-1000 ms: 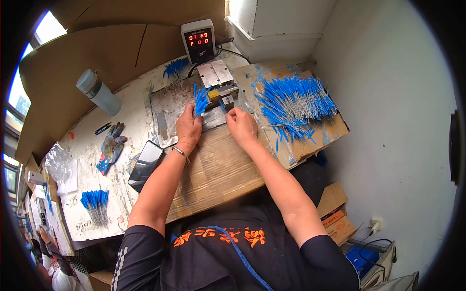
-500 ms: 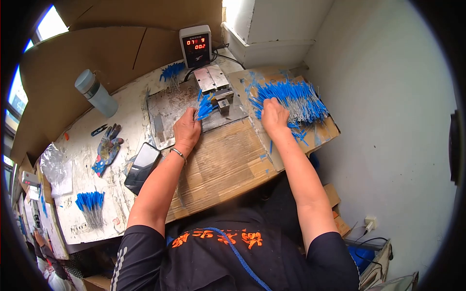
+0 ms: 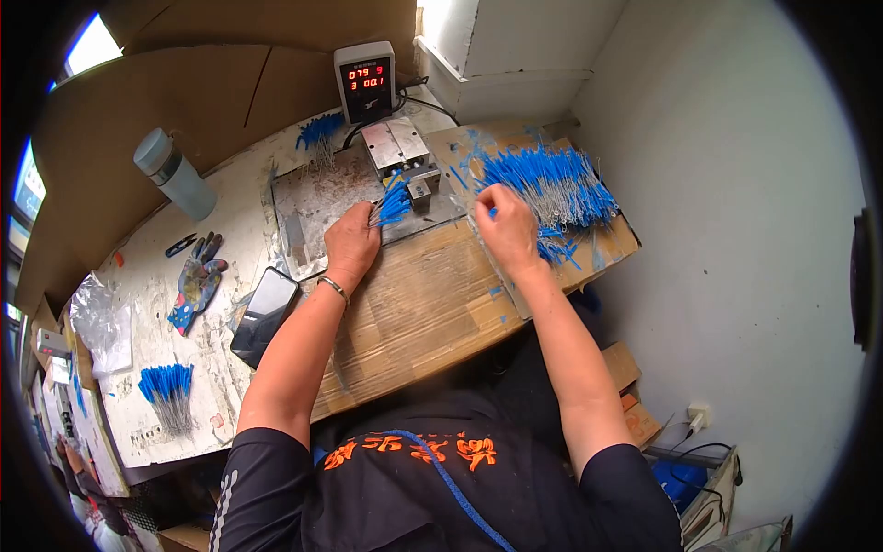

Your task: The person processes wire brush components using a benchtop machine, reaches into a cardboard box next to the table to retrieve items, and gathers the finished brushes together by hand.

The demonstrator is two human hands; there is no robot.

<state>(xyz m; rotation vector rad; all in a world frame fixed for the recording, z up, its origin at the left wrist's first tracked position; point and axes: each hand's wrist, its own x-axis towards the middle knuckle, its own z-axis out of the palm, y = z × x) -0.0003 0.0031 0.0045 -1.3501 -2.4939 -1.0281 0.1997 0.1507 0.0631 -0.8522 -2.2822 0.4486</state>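
My left hand [image 3: 353, 244] is closed round a small bunch of blue-ended wire pieces [image 3: 394, 202], their blue ends pointing right. The bunch is just in front of a small metal block machine [image 3: 397, 152] with a steel jaw piece [image 3: 420, 188]. My right hand [image 3: 507, 230] has its fingers curled together at the left edge of a large pile of similar blue-ended wire pieces [image 3: 552, 184]. Whether a piece sits between those fingertips I cannot make out. The pile lies on a cardboard sheet [image 3: 602, 258], with thin metal ends toward the lower right.
A digital counter box [image 3: 365, 83] with red digits stands behind the machine. More blue-ended bundles lie behind [image 3: 319, 131] and at front left [image 3: 168, 396]. A bottle [image 3: 184, 189], a glove [image 3: 196, 287], snips [image 3: 181, 245] and a phone [image 3: 264, 317] are on the left.
My right hand has drawn back slightly left and down from the pile, its fingers now curled. My left hand stays near the machine with its bunch. The display digits differ.
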